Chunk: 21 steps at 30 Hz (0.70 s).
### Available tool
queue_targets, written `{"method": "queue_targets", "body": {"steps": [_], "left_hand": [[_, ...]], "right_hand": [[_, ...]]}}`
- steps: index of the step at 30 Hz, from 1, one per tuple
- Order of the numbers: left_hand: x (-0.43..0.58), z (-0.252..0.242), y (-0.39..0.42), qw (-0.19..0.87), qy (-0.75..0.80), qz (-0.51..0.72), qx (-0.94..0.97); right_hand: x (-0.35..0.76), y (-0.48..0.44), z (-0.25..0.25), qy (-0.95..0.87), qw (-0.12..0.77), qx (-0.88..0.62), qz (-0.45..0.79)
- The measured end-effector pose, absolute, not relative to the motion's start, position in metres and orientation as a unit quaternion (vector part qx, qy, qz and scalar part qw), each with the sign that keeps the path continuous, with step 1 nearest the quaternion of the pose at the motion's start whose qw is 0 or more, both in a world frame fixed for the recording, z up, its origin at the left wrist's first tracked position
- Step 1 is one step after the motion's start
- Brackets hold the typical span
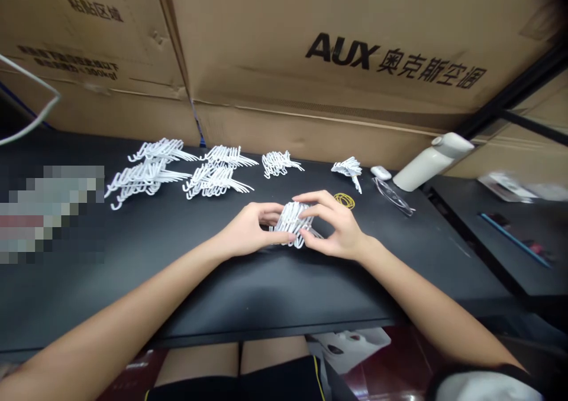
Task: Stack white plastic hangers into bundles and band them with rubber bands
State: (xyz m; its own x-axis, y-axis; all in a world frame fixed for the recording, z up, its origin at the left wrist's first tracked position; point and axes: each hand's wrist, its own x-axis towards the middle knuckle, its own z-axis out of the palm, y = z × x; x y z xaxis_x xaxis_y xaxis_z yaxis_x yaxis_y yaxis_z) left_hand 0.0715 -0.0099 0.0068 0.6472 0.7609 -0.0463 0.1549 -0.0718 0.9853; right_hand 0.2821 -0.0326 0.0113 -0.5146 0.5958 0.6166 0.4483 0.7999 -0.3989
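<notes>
Near the front middle of the black table, a bundle of white wire hooks sits between my two hands. My left hand grips its left side, the thumb across the front and the fingers behind. On the right side, my right hand holds the same bundle with bent fingers on top and the thumb low at the front. The hooks lie side by side, and the fingers partly cover them. Just beyond my right hand are yellow rubber bands. A smaller bunch of white hooks lies farther back.
Several piles of white hooks stand along the back left of the black table, a smaller pile nearer the middle. At the right are a white bottle, a white case and glasses. Cardboard boxes rise behind.
</notes>
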Motion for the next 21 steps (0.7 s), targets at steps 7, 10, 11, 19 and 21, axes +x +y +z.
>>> {"method": "queue_targets", "body": {"steps": [7,10,11,19,21], "left_hand": [[0.073,0.007,-0.012,0.63,0.36,0.274,0.632],[0.074,0.004,-0.012,0.626,0.359,0.288,0.63],[0.074,0.003,-0.012,0.624,0.359,0.292,0.63],[0.074,0.001,-0.009,0.596,0.387,0.323,0.625],[0.074,0.003,-0.008,0.609,0.396,0.34,0.597]], "right_hand": [[0.277,-0.033,0.009,-0.829,0.421,-0.345,0.128],[0.275,-0.034,0.009,-0.827,0.408,-0.36,0.141],[0.275,-0.035,0.009,-0.824,0.404,-0.368,0.149],[0.27,-0.044,0.015,-0.84,0.364,-0.361,0.179],[0.271,-0.043,0.016,-0.846,0.356,-0.366,0.152]]}}
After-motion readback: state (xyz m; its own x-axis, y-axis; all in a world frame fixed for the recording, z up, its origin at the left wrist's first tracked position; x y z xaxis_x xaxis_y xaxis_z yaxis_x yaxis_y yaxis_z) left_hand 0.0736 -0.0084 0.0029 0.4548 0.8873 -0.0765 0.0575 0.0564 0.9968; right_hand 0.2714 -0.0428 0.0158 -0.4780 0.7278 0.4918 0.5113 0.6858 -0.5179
